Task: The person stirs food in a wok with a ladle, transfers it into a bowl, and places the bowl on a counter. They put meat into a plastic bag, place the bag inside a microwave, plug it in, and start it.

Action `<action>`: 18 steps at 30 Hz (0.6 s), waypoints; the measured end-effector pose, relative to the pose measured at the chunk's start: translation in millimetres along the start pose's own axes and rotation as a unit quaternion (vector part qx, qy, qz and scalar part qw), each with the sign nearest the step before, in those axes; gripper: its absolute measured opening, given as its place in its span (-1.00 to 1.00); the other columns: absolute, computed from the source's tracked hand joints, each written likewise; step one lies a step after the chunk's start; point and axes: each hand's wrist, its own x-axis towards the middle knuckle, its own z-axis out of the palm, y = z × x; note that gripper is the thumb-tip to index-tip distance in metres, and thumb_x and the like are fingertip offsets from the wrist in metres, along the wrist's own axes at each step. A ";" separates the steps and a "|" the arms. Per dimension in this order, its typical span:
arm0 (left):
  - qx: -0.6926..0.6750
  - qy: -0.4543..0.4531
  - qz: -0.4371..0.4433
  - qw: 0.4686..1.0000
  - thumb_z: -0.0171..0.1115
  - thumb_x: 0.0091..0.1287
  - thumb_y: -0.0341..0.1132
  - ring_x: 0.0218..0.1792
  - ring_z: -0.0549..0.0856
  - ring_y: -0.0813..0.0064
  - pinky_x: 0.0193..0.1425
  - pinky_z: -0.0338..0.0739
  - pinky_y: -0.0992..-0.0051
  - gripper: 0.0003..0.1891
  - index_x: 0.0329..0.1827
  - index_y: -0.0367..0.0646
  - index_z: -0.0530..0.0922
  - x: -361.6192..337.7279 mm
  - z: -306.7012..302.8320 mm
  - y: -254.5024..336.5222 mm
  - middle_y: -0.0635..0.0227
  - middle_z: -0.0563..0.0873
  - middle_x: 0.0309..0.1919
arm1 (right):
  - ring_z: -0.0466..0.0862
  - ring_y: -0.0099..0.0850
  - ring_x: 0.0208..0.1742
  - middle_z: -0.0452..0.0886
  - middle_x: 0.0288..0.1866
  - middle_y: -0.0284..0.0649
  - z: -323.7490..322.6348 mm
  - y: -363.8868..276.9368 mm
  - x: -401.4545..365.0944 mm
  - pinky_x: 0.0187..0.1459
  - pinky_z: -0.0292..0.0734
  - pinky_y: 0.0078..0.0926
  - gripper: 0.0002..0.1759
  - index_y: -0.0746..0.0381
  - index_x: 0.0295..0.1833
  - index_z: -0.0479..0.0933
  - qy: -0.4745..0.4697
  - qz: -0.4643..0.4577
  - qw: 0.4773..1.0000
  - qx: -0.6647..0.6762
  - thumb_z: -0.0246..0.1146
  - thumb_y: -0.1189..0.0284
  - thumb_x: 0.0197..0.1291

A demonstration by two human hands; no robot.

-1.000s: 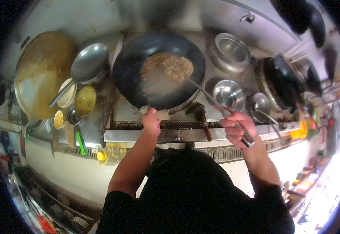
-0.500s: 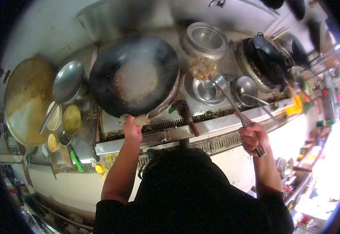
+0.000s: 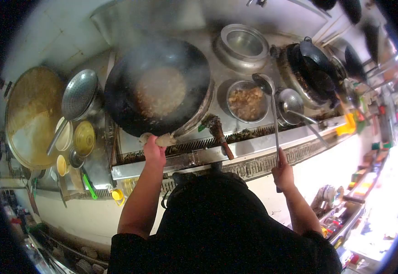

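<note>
My left hand (image 3: 154, 149) is closed round a cloth (image 3: 166, 139) at the near rim of a large black wok (image 3: 121, 102). Steam rises from the brown, chunky food (image 3: 160, 91) in the wok. In my right hand (image 3: 283, 174) is the handle of a long ladle (image 3: 274, 118), its bowl tipped over the right rim of a steel bowl (image 3: 246, 119). Brown chunks of food (image 3: 247, 101) fill that bowl. A perforated strainer (image 3: 290, 102) rests just right of it.
A wide metal pot (image 3: 244, 43) stands behind the steel bowl. A second dark wok (image 3: 315, 73) sits at the right. A brush (image 3: 221, 139) lies by the stove's front edge. On the left are a large perforated skimmer (image 3: 78, 93), a big round lid-like disc (image 3: 34, 114) and several small bowls.
The ladle, full of food before, has been emptied into the steel bowl, which now holds the chunks. My right hand has moved slightly left. My left hand stays at the wok rim.
</note>
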 end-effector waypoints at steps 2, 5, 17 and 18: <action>0.009 0.009 0.006 1.000 0.09 0.25 -0.37 -0.36 0.62 0.41 -0.36 0.51 0.46 -0.92 -0.25 -0.15 0.45 -1.4 2.9 1.4 0.35 0.55 -0.37 | 0.57 0.12 -0.45 0.57 -0.35 0.21 16.1 21.5 -9.7 -0.38 0.48 -0.03 -0.07 0.01 0.49 -0.17 0.057 -0.066 0.985 -0.146 0.11 0.55 -0.01; -0.049 0.044 -0.010 0.998 0.10 0.26 -0.36 -0.35 0.62 0.37 -0.33 0.54 0.41 -0.93 -0.29 -0.15 0.44 -20.9 31.5 12.5 0.33 0.55 -0.35 | 0.59 0.09 -0.41 0.58 -0.37 0.16 7.3 24.6 -2.8 -0.36 0.48 -0.02 -0.08 -0.03 0.48 -0.14 0.022 -0.053 0.978 -0.203 0.12 0.52 0.00; -0.033 0.096 -0.055 0.993 0.13 0.18 -0.42 -0.41 0.60 0.37 -0.41 0.45 0.38 -0.94 -0.33 -0.19 0.45 -62.0 36.0 45.7 0.31 0.56 -0.36 | 0.48 -0.50 -0.63 0.50 -0.42 -0.24 -2.6 -23.4 -18.0 -0.62 0.44 -0.52 -0.23 0.16 0.43 0.07 -0.032 -0.048 0.967 0.247 0.04 0.68 0.02; -0.019 0.055 -0.060 0.996 0.13 0.17 -0.41 -0.41 0.59 0.39 -0.43 0.41 0.40 -0.93 -0.33 -0.18 0.46 -70.2 30.0 49.8 0.32 0.55 -0.40 | 0.42 -0.60 -0.65 0.44 -0.47 -0.32 -4.3 -32.3 -19.5 -0.66 0.41 -0.61 -0.25 0.18 0.42 0.08 -0.020 -0.069 0.943 0.324 0.03 0.68 0.05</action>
